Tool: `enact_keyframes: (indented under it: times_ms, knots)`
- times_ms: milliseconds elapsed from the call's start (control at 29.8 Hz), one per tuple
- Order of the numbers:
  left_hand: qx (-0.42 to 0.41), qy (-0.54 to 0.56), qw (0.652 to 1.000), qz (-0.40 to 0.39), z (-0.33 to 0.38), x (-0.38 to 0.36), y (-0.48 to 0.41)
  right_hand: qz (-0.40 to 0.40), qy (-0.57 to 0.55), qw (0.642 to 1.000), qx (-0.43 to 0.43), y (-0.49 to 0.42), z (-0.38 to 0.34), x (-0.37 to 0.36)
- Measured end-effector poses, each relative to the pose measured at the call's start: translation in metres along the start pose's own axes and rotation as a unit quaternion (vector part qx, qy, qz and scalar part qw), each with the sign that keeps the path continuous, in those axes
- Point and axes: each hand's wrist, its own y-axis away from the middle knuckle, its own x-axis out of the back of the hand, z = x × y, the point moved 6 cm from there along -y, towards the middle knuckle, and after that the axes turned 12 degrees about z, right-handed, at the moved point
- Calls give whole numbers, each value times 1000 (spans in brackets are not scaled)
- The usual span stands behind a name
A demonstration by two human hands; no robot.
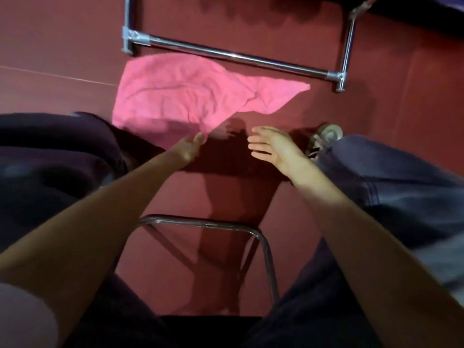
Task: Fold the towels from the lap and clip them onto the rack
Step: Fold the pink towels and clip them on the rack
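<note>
A crumpled pink towel [190,96] lies spread on the red floor ahead of my knees, just below the rack's bottom bar. Both my arms stretch forward and down between my legs. My left hand [189,149] reaches to the towel's near edge with fingers straight; whether it touches the cloth is unclear. My right hand [271,146] hovers open over bare floor to the right of the towel, holding nothing. The chrome rack [238,56] stands beyond the towel, with two uprights rising out of view.
My legs in dark trousers flank the view, and a grey shoe [326,136] sits by my right hand. A chrome chair frame [263,237] curves beneath me. A dark cloth pile [50,156] rests on my left thigh.
</note>
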Motion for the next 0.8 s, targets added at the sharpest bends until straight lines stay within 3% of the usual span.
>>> enact_keyframes:
  times_ms: [168, 302, 436, 603, 805]
  knots:
    - [24, -13, 999, -19, 26, -12, -60, 30, 36, 999, -6, -65, -16, 6]
    - [-16, -1, 1000, -15, 50, -23, -97, 31, 70, 997, 4, -110, -26, 2]
    - [-4, -4, 1000, -27, 38, -39, -128, 48, 55, 997, -20, -153, -24, -4]
    - [-2, 24, 1000, 3, 39, -57, -164, 156, 14, 987, -29, -217, -29, 17]
    - [10, 52, 996, -72, 44, -106, -172, 220, 20, 975, -28, -268, -10, 50]
